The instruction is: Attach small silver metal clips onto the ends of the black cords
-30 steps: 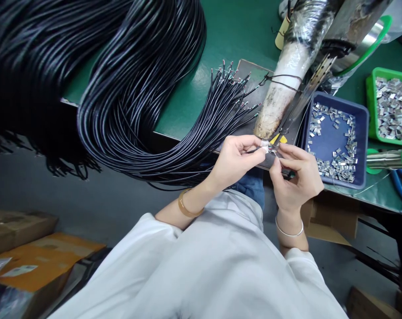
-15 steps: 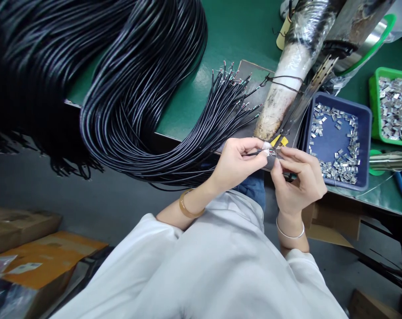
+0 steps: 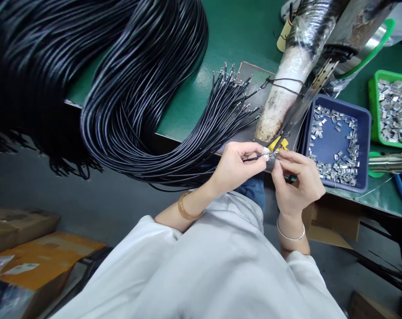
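Note:
My left hand [image 3: 236, 164] pinches a thin black cable [image 3: 251, 158] close to its stripped end, between thumb and forefinger. Facing it, my right hand [image 3: 299, 179] is closed in a pinch on a small silvery metal connector [image 3: 273, 155], which meets the cable end; the fingertips partly cover both. Just beyond the fingertips are yellow pieces [image 3: 279, 143] beneath the tip of a soldering iron [image 3: 325, 75] that slants down from above. A thick bundle of black cables [image 3: 137, 133] curves in from the left, its stripped ends fanned out beside my left hand.
A blue tray [image 3: 363, 146] of small metal connectors stands right of my right hand. Behind it is a green bin [image 3: 373, 106] with more metal parts. A white, plastic-wrapped tube [image 3: 280, 84] slants over the green table [image 3: 241, 35]. Cardboard boxes [image 3: 51, 252] lie at lower left.
Both hands keep their pinch and have barely moved. The cable end and the connector shift slightly between the fingertips, and the whole view drifts a little.

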`<state>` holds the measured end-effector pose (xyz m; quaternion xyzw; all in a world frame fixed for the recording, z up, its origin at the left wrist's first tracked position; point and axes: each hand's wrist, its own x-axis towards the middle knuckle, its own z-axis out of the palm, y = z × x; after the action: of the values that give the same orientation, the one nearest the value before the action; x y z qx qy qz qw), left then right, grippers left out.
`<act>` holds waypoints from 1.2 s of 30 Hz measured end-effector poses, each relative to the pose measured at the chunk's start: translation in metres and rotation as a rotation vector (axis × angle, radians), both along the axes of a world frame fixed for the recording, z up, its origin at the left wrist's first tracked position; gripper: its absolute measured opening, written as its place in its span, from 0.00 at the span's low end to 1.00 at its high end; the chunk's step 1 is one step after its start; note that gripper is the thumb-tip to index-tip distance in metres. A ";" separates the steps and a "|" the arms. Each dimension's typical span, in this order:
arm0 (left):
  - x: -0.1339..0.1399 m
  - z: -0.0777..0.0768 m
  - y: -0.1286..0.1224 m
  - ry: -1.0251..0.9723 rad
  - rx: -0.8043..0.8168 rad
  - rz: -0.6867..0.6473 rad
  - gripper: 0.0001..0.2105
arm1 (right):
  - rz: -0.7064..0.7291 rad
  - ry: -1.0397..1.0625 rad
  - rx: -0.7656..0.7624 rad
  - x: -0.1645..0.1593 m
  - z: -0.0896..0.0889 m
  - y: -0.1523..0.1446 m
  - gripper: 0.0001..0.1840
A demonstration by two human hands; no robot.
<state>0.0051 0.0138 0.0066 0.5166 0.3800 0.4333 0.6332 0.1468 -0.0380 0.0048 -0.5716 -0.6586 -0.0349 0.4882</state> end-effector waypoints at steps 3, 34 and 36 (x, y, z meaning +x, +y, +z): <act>0.000 0.000 -0.001 0.013 0.017 0.021 0.06 | 0.000 0.008 0.022 -0.001 0.000 0.002 0.11; -0.005 -0.016 -0.022 0.206 0.672 0.099 0.09 | -0.043 0.244 -0.297 0.006 0.009 -0.010 0.08; -0.003 -0.016 -0.023 0.183 0.578 0.121 0.08 | -0.088 0.343 -0.179 0.007 0.011 -0.010 0.08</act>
<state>0.0016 -0.0089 -0.0096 0.6888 0.3265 0.5119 0.3961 0.1542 -0.0480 0.0154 -0.6385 -0.5407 0.1002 0.5385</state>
